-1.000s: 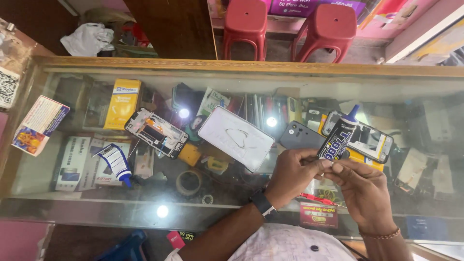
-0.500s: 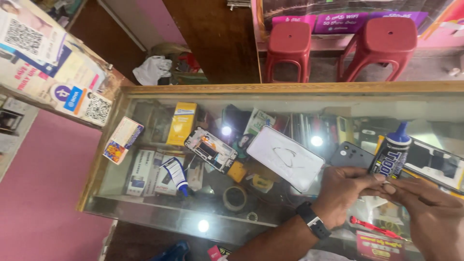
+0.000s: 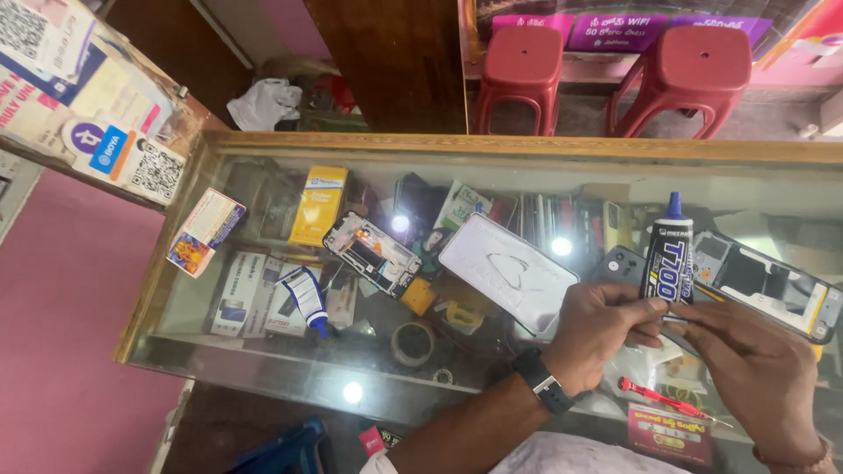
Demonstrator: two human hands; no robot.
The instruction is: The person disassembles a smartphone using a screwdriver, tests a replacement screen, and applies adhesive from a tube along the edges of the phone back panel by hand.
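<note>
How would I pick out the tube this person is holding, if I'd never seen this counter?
Start at the glass counter with the wooden rim and look to its right side, where the left hand and right hand meet. Between them stands the black glue tube, upright. Unlike the smaller white-and-blue tube lying flat, it has a blue nozzle cap.

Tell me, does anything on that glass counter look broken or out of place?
Yes. An opened phone lies on the glass counter with its insides bare, and a second one lies behind the glue tube that both hands hold, the left hand and the right hand.
</note>
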